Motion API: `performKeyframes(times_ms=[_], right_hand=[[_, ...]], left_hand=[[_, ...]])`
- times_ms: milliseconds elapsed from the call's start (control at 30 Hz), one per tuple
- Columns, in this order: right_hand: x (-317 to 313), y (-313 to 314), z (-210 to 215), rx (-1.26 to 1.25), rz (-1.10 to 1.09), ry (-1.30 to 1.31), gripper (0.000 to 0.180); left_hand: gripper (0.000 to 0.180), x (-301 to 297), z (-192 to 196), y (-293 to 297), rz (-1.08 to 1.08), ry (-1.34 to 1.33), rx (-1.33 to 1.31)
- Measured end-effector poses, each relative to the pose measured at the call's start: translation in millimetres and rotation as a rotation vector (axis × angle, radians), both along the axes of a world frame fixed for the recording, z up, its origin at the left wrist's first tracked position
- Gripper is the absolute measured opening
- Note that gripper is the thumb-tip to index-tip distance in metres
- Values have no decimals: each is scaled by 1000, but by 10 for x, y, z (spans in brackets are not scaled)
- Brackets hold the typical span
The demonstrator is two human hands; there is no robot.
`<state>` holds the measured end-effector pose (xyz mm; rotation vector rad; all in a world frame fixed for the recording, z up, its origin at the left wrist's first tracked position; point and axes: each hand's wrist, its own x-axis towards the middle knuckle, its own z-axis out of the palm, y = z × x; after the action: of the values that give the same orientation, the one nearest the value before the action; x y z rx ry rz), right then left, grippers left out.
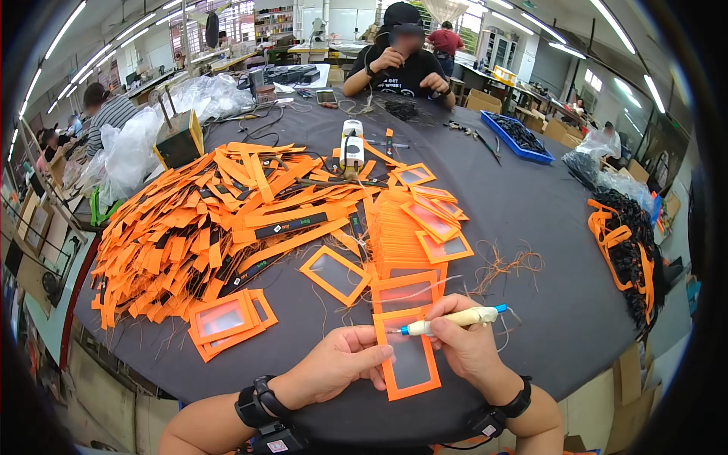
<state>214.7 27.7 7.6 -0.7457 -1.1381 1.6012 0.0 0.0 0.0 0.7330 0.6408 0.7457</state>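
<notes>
An orange-framed badge holder with a clear window (413, 364) lies at the near middle of the table, its upper end against the row of other holders. My left hand (334, 368) grips its left edge between thumb and fingers. In my right hand (470, 353) is a pale pen-shaped tool (455, 320) with blue ends and a thin cable; its tip points left, at the holder's upper left corner. Beyond runs a long overlapping stack of the same holders (402, 235). One single holder (334, 274) lies left of that stack.
A large heap of orange straps (189, 235) covers the left side, with a small pile of holders (224, 322) before it. Loose orange threads (504, 269) lie to the right. Farther off are a white power strip (352, 148), a blue tray (519, 138) and a seated person (406, 76).
</notes>
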Motion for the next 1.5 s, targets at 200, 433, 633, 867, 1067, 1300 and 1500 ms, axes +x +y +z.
performKeyframes(times_ms=[200,433,633,867,1067,1300,1500], right_hand=[[14,2,1,0,-6,-9,12],[7,-2,-3,6,-4,0,11],[45,21,-4,60,-61,172,18],[31,25,95,296,-223,-176,33],[15,16,48,344,-313,-227,28],[-4,-45,141,278,-336,-222,20],[64,0,255,269,-376,-170,18]], left_hand=[[34,4,-6,0,0,-3,7],[34,13,2,-6,14,42,16],[33,21,2,-14,10,39,80],[29,47,13,-7,111,88,128],[14,-223,214,-89,211,614,980],[36,-922,564,-720,561,1681,1427],[28,-1331,303,-678,437,1897,1158]])
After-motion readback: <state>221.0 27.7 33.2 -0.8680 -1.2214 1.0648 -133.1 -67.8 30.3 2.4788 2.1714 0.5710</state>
